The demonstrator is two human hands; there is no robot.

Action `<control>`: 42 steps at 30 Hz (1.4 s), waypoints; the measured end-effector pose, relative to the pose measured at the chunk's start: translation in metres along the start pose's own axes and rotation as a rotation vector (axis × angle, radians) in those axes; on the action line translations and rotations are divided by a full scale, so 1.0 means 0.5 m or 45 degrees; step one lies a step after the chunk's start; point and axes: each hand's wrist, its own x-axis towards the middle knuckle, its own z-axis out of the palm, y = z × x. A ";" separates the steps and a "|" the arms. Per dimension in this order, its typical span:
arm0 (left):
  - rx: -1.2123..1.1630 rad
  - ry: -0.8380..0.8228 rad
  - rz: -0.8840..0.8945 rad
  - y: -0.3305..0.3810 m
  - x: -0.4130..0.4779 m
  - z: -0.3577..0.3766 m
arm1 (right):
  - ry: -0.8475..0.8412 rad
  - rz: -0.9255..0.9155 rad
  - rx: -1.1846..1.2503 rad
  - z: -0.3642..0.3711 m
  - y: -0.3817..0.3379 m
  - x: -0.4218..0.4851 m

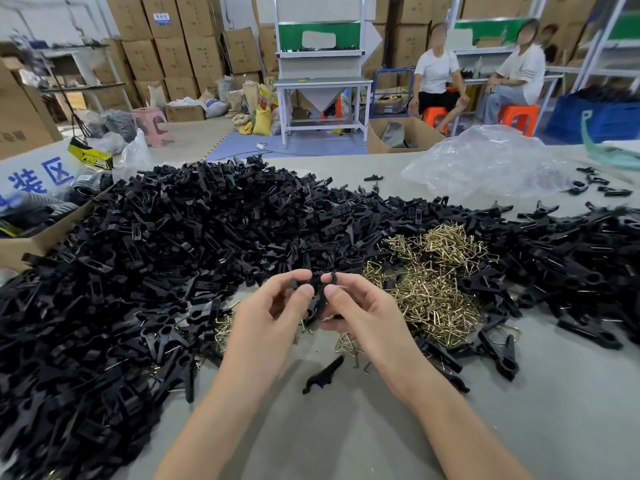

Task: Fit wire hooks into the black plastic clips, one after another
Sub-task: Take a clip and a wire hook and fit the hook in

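black clip: likely light, stiff; hold near its ends | your left grip, right grip: both pinching it | wire hooks: thin, probably springy

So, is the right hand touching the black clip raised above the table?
Touching. Head view: right hand pinches the black clip with thumb and forefinger; left hand pinches it too.

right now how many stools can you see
3. A pink stool stands left, near the bags; one orange stool is under the person in black shorts; a second orange stool under the person in jeans. More may be hidden.
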 end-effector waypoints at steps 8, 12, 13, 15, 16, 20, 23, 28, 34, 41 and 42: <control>0.042 0.054 0.005 -0.005 0.003 -0.004 | -0.026 -0.029 -0.097 0.003 -0.004 -0.005; 0.042 -0.059 -0.032 -0.007 0.004 -0.002 | -0.041 -0.023 -0.109 0.004 -0.008 -0.006; 0.035 -0.093 -0.047 -0.008 0.003 -0.001 | -0.046 -0.022 -0.111 0.005 -0.009 -0.006; -0.038 -0.110 -0.077 -0.004 0.002 0.000 | -0.051 -0.025 -0.124 0.006 -0.010 -0.006; -0.084 -0.096 -0.087 -0.002 0.002 -0.001 | -0.048 -0.025 -0.128 0.007 -0.010 -0.007; -0.219 0.003 -0.116 0.004 0.003 -0.003 | -0.039 -0.021 -0.126 0.008 -0.010 -0.006; -0.206 0.029 -0.126 -0.002 0.002 -0.001 | -0.033 -0.011 -0.121 0.008 -0.010 -0.006; -0.163 0.013 -0.103 -0.004 0.002 -0.003 | -0.042 0.003 -0.120 0.005 -0.009 -0.006; -0.188 0.044 -0.151 -0.004 0.003 0.001 | -0.058 0.028 -0.092 0.005 -0.007 -0.006; -0.096 0.082 -0.122 -0.008 -0.001 0.008 | -0.075 0.035 -0.080 0.005 -0.008 -0.005; -0.093 0.058 -0.115 -0.008 0.000 0.008 | -0.071 0.034 -0.071 0.004 -0.009 -0.004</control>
